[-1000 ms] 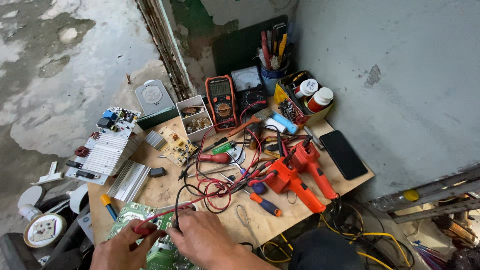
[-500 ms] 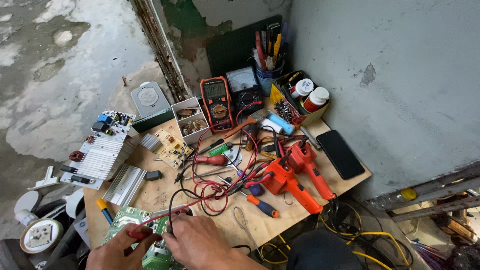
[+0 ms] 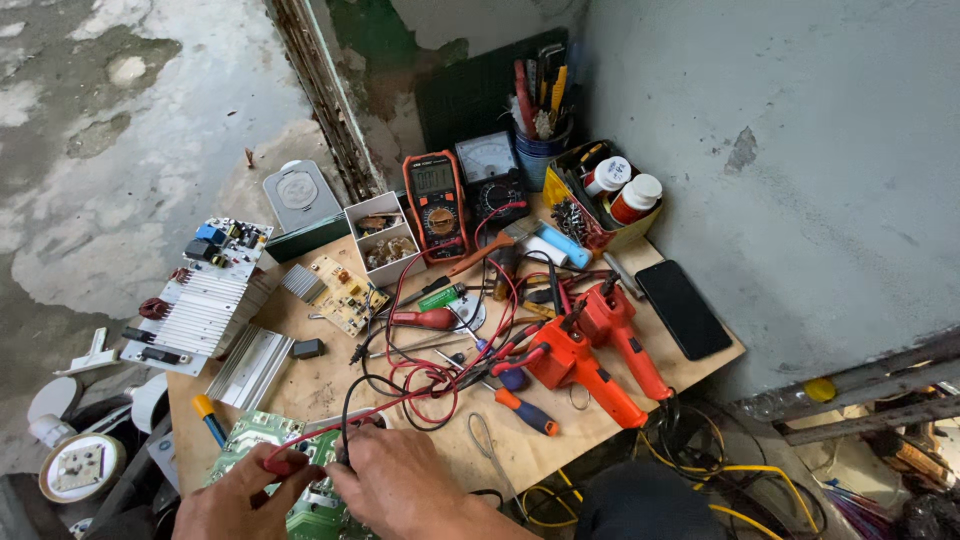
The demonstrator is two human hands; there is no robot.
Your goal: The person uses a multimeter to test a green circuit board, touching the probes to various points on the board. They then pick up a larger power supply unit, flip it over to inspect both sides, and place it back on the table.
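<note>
The left hand (image 3: 243, 498) is pinching a red test probe (image 3: 283, 464), its grip clamped on the probe's body; the right hand (image 3: 400, 485) is closing its grip on a black test probe (image 3: 344, 455) just beside it, so both tips are pointing down at the green circuit board (image 3: 262, 432) lying under the hands at the near edge of the bench (image 3: 330, 385); holding them pencil-fashion is probably giving fine control over where each tip is landing. The red and black leads (image 3: 420, 380) are trailing away from the grip, looping over the bench toward the orange multimeter (image 3: 437, 205) standing propped at the far side, its face turned toward the person, seemingly so it can be read while both hands are busy. Beyond the leads, two orange tools (image 3: 590, 350) are lying side by side; a black phone (image 3: 683, 309) is lying flat further right. At the far corner a yellow box (image 3: 566, 186) is holding two red jars with white caps (image 3: 622, 186), each wearing a white label; a blue cup (image 3: 541, 143) beside it is keeping hand tools upright.
</note>
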